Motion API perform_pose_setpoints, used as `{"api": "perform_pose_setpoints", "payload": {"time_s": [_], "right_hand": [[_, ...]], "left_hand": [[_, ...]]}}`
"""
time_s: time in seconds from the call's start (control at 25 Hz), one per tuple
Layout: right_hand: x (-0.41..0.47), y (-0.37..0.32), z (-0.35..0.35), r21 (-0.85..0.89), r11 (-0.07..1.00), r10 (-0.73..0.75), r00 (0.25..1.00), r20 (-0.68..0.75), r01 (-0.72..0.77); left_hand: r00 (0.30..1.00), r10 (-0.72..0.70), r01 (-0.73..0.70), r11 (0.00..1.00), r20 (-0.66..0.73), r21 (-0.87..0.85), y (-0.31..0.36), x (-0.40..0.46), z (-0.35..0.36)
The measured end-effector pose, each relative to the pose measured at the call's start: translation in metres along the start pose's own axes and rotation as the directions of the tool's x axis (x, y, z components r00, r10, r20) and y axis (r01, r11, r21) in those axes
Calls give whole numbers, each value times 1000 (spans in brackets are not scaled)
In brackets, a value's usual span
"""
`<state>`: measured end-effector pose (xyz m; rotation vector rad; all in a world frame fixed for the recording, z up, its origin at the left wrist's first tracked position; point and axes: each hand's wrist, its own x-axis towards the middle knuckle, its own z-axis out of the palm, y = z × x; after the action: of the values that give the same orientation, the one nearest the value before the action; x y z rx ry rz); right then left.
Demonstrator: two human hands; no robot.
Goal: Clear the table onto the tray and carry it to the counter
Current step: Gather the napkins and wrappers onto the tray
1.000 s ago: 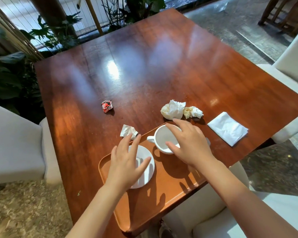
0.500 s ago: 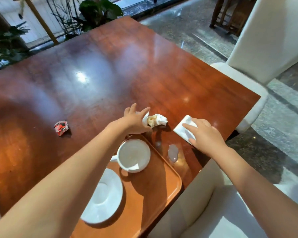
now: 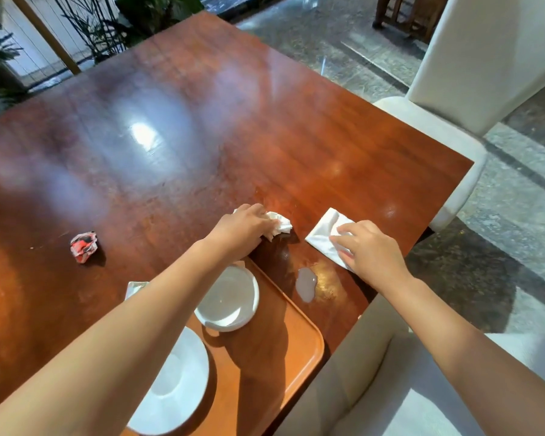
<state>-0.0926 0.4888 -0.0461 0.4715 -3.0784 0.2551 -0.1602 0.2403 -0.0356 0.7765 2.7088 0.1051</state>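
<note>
Both hands are working at once here. The left hand (image 3: 249, 223) is closing over the crumpled tissues (image 3: 280, 226) just beyond the tray (image 3: 299, 350), fingers curled round the wad, grip bunching it so the loose paper comes up in one go. The right hand (image 3: 368, 247) is lying flat on the folded napkin (image 3: 323, 236) near the tabletop (image 3: 265, 121) edge, fingers spread and pressing down; whether that grip is pinning it or beginning to gather it, I cannot tell, but nothing is pinched yet.

On the tray, the cup (image 3: 230, 298) is sitting at the far end and the saucer (image 3: 173, 385) at the near end, so the crockery is already cleared. Between the tray and the napkin a small spill (image 3: 306, 283) is pooling on the wood, and the flat napkin so close to it looks like a likely wipe, though that is my reading.

Still waiting on the tabletop: a red wrapper (image 3: 84, 247) well off to the left, and a pale packet (image 3: 136, 286) peeking out just beside the left forearm at the tray's edge. The clearing is perhaps halfway along; the carry to the counter is not yet starting.
</note>
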Motion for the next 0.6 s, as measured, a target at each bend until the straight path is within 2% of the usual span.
{"api": "perform_pose_setpoints", "payload": {"time_s": [0.12, 0.24, 0.32, 0.4, 0.48, 0.56, 0.6], "right_hand": [[0, 0, 6, 52, 999, 8, 996, -85, -3], [2, -1, 12, 91, 995, 51, 988, -143, -38], [2, -3, 10, 146, 987, 95, 981, -167, -70], [-3, -11, 1, 207, 975, 115, 976, -185, -76], [-13, -24, -10, 250, 966, 124, 968, -218, -68], [-27, -40, -20, 290, 955, 142, 961, -237, -69], [-36, -48, -24, 308, 948, 156, 957, -246, -75]], "left_hand": [[994, 62, -62, 998, -89, 1, 1, 2, 3], [990, 55, -55, 998, -128, 0, 3, 6, 4], [977, 34, -54, 995, -213, -89, 9, 3, -2], [911, -13, -79, 976, -411, -205, 19, -15, -13], [797, -83, -73, 970, -598, -232, 34, -50, -22], [712, -140, -54, 966, -688, -253, 56, -97, -21], [697, -160, -55, 960, -699, -274, 69, -120, -15]]}}
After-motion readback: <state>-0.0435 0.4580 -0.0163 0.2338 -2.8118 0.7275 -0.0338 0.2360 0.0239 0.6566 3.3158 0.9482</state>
